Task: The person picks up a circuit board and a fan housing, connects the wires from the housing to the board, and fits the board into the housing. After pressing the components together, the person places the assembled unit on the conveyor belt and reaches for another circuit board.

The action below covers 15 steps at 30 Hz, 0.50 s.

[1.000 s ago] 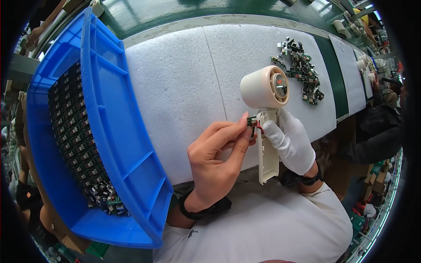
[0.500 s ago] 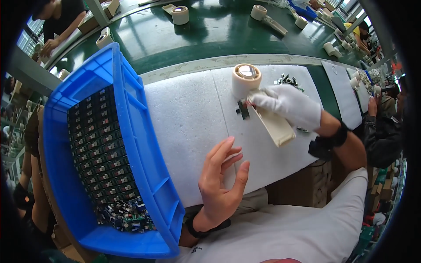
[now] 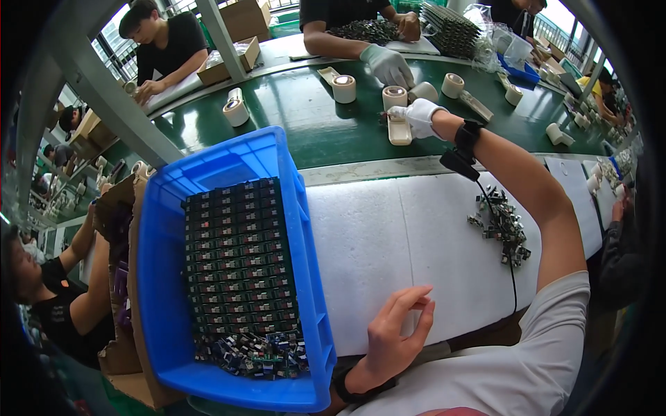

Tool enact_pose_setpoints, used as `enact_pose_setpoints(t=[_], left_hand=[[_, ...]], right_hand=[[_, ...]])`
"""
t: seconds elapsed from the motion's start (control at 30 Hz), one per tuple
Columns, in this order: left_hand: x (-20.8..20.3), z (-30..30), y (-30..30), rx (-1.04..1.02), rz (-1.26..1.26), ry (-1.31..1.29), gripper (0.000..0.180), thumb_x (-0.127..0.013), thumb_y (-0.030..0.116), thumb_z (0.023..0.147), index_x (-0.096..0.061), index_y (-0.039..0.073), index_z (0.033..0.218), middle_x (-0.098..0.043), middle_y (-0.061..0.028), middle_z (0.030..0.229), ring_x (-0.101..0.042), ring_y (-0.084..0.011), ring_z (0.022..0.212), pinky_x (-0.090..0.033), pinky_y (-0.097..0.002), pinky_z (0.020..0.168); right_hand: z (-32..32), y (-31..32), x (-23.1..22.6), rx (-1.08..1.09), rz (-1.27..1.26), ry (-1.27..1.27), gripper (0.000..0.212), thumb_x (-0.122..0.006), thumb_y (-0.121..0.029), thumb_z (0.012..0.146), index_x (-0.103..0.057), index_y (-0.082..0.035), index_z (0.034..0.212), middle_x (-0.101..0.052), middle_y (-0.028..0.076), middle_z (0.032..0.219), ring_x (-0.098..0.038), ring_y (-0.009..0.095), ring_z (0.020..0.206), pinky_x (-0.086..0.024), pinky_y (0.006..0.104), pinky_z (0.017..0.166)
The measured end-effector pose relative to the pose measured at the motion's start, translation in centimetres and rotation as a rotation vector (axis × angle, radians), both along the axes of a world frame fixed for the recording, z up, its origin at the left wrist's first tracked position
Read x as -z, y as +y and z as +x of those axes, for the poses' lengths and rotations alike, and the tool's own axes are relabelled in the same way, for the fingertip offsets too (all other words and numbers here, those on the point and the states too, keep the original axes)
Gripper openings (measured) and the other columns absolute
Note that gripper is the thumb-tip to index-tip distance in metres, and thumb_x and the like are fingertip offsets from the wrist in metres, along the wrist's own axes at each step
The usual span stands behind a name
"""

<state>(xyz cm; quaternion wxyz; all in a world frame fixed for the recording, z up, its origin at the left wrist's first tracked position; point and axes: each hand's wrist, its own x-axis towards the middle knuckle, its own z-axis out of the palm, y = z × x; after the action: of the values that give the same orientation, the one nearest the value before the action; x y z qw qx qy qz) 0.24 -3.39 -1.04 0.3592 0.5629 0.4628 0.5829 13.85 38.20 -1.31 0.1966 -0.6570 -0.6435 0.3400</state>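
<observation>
My right hand (image 3: 422, 115), in a white glove, is stretched far out over the green belt (image 3: 312, 118). Its fingers close on a cream tape dispenser (image 3: 399, 130) that carries a roll of tape (image 3: 393, 97) and rests on the belt. A black wrist strap with a cord sits on that forearm. My bare left hand (image 3: 394, 334) rests at the near edge of the white foam mat (image 3: 388, 236), fingers apart and holding nothing. Left of it stands a blue bin (image 3: 305, 229) filled with rows of small dark electronic parts (image 3: 239, 256).
A heap of small dark parts (image 3: 501, 222) lies on the mat's right side. Several more tape rolls (image 3: 343, 89) stand on the belt. A co-worker's gloved hand (image 3: 387, 66) works just beyond my right hand. Other people sit across and at the left, by a cardboard box (image 3: 118, 291).
My right hand has carried the tape dispenser from the foam mat out onto the green belt. My left hand let go of the small part and sank to the mat's near edge.
</observation>
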Motion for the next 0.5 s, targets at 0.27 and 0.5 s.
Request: enact_pose_setpoints(t=[0.27,0.5], left_hand=[[-0.1,-0.5,0.3,0.013,-0.006,0.008,0.029,-0.073,-0.004,0.09,-0.069,0.001,0.118,-0.07,-0.0128,0.105,-0.073,-0.02,0.084,-0.059,-0.0304,0.076],[0.0,0.2,0.6,-0.002,0.01,0.025,0.021,-0.074,-0.004,0.089,-0.072,0.0,0.11,-0.072,-0.0124,0.101,-0.074,-0.0192,0.083,-0.059,-0.0283,0.075]], right_hand=[[-8.5,-3.2,-11.0,-0.394,0.446,-0.896,0.053,-0.056,-0.052,0.099,-0.073,-0.004,0.114,-0.074,0.022,0.104,-0.072,0.037,0.101,-0.057,0.0466,0.086],[-15.6,3.5,-5.1,-0.417,0.603,-0.637,0.05,-0.065,-0.047,0.092,-0.071,-0.003,0.115,-0.073,0.02,0.115,-0.07,0.037,0.109,-0.056,0.045,0.093]])
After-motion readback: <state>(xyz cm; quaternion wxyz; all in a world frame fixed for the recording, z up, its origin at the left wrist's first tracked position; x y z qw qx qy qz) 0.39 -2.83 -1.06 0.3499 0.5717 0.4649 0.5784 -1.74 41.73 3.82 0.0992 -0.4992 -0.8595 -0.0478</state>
